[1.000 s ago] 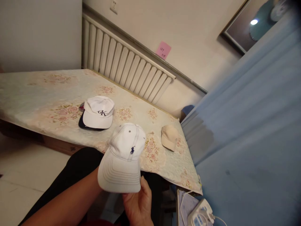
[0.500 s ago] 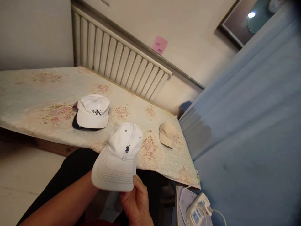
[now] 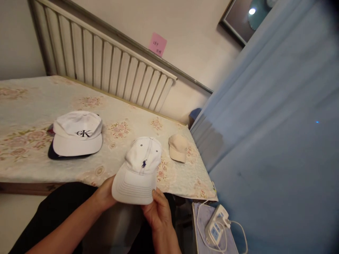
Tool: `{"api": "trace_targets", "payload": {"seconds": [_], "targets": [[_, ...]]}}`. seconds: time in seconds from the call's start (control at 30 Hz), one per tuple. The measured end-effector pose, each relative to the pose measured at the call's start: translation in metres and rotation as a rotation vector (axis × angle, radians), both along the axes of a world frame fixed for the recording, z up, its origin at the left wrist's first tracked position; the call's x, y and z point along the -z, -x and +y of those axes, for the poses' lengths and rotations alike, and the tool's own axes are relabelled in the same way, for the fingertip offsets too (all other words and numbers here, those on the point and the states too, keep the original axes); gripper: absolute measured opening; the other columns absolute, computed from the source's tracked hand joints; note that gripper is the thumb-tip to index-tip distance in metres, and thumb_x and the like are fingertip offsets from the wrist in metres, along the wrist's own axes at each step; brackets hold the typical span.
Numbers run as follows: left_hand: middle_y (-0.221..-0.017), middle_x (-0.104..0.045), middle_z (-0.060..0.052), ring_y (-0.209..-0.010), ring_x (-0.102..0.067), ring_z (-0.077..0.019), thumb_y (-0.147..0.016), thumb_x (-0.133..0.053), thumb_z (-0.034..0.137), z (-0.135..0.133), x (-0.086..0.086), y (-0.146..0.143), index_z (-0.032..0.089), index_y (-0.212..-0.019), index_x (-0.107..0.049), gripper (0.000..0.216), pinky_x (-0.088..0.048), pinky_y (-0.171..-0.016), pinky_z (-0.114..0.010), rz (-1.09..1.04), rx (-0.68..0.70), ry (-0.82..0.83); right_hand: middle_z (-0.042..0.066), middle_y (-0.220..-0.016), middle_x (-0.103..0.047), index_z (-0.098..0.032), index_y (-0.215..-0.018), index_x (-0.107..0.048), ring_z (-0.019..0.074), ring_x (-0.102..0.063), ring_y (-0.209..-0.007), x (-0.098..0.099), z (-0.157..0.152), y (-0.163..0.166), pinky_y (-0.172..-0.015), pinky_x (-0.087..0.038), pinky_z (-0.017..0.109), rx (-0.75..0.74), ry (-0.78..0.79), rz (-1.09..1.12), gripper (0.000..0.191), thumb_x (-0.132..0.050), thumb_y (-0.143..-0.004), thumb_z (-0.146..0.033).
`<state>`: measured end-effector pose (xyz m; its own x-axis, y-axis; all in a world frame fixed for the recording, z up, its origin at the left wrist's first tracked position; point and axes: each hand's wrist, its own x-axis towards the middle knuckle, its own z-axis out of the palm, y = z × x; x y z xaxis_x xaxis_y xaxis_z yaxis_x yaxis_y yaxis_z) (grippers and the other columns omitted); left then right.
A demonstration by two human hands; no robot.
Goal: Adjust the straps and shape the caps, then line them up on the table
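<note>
Beside the bed [image 3: 113, 164], right hand [image 3: 160, 212] pinches cap [image 3: 141, 158] at brim [image 3: 132, 188], left hand [image 3: 106, 192] hold unseen; light grip spares crown [image 3: 148, 150].

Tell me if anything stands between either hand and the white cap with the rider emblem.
Nothing visible does: the right hand holds the white cap by its brim; the left hand is partly hidden behind it, fingers unseen.

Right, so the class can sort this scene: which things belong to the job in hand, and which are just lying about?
In the job:
white cap with rider logo
right hand, gripping its brim
left hand, partly hidden behind it

Apparently just lying about, untouched:
CK cap, on top of a dark-brimmed cap
beige cap
power strip
</note>
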<state>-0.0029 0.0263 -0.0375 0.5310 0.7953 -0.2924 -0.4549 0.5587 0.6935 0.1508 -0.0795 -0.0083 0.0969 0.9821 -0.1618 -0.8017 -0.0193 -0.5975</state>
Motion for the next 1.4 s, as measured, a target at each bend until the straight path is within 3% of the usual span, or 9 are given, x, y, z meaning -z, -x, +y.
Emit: {"api": "trace_targets", "payload": {"seconds": [0.13,0.37,0.6,0.87,1.0,1.07,1.2,1.3,1.4], "targets": [[-0.111,-0.073,-0.014,-0.108,-0.065,-0.0319,-0.088,-0.056,0.056,-0.004,-0.003,0.013,0.012,-0.118,-0.066,0.054,-0.053,-0.090,-0.043,-0.168,0.119,0.061,0.010,-0.102,-0.077,-0.011,-0.107,-0.068,0.0172,-0.072,-0.086,0.009,0.007,-0.017,-0.079,-0.059,0.028,0.017,-0.002,0.004,0.037,-0.075,-0.071,-0.014],[-0.105,-0.075,-0.010,-0.109,-0.066,-0.0297,-0.079,-0.072,0.025,-0.011,-0.015,0.010,0.015,-0.108,-0.072,0.031,-0.054,-0.091,-0.039,-0.112,0.131,-0.043,0.008,-0.099,-0.077,-0.012,-0.108,-0.067,0.0154,-0.073,-0.083,0.011,0.011,-0.022,-0.073,-0.059,0.026,0.095,0.050,0.063,0.035,-0.071,-0.073,-0.012],[-0.102,-0.075,-0.011,-0.107,-0.066,-0.0308,-0.074,-0.075,0.028,-0.010,-0.012,0.002,0.015,-0.100,-0.073,0.029,-0.056,-0.087,-0.039,-0.022,0.117,-0.065,0.004,-0.112,-0.075,-0.020,-0.110,-0.066,0.0201,-0.068,-0.109,0.005,0.007,0.002,-0.105,-0.047,0.042,0.229,0.008,0.166,0.041,-0.071,-0.070,-0.013],[-0.098,-0.075,-0.009,-0.099,-0.068,-0.0278,-0.073,-0.077,0.035,0.003,-0.008,-0.005,0.017,-0.100,-0.069,0.034,-0.054,-0.083,-0.036,0.052,0.120,-0.150,0.006,-0.107,-0.076,-0.019,-0.110,-0.064,0.0224,-0.069,-0.107,0.011,0.023,0.017,-0.107,-0.046,0.044,0.207,0.021,0.143,0.045,-0.072,-0.066,-0.015],[-0.095,-0.073,-0.009,-0.090,-0.069,-0.0259,-0.083,-0.059,0.054,0.037,0.016,-0.006,0.017,-0.097,-0.062,0.039,-0.053,-0.083,-0.039,0.341,0.132,-0.315,0.007,-0.108,-0.075,-0.018,-0.114,-0.063,0.0236,-0.068,-0.108,0.012,0.046,0.003,-0.103,-0.048,0.046,0.224,0.020,0.113,0.050,-0.071,-0.065,-0.013],[-0.088,-0.072,-0.010,-0.089,-0.068,-0.0284,-0.084,-0.049,0.055,0.062,0.036,-0.003,0.017,-0.087,-0.060,0.040,-0.052,-0.084,-0.042,0.754,0.005,-0.540,0.007,-0.111,-0.074,-0.018,-0.116,-0.062,0.0233,-0.068,-0.107,0.013,0.061,-0.007,-0.103,-0.048,0.046,0.231,-0.007,0.092,0.052,-0.071,-0.065,-0.013],[-0.125,-0.060,-0.024,-0.122,-0.052,-0.0361,-0.085,-0.039,0.043,0.103,0.083,0.008,0.006,-0.113,-0.061,0.052,-0.040,-0.102,-0.049,1.456,-0.162,-1.101,0.005,-0.109,-0.075,-0.019,-0.118,-0.060,0.0202,-0.070,-0.103,0.017,0.100,-0.031,-0.103,-0.048,0.043,0.260,-0.052,0.079,0.055,-0.070,-0.065,-0.010],[-0.138,-0.052,-0.026,-0.135,-0.040,-0.0366,-0.090,-0.034,0.037,0.111,0.109,0.017,0.003,-0.124,-0.058,0.054,-0.030,-0.109,-0.053,1.661,-0.162,-1.329,0.004,-0.101,-0.077,-0.019,-0.115,-0.060,0.0189,-0.071,-0.098,0.022,0.136,-0.050,-0.101,-0.049,0.043,0.299,-0.045,0.087,0.050,-0.068,-0.066,-0.009],[-0.138,-0.053,-0.025,-0.136,-0.040,-0.0341,-0.091,-0.035,0.034,0.109,0.120,0.022,0.005,-0.125,-0.060,0.051,-0.027,-0.112,-0.051,1.687,-0.169,-1.405,0.004,-0.096,-0.078,-0.018,-0.110,-0.061,0.0192,-0.072,-0.096,0.029,0.172,-0.070,-0.098,-0.051,0.044,0.319,-0.046,0.081,0.043,-0.067,-0.068,-0.008]]}}
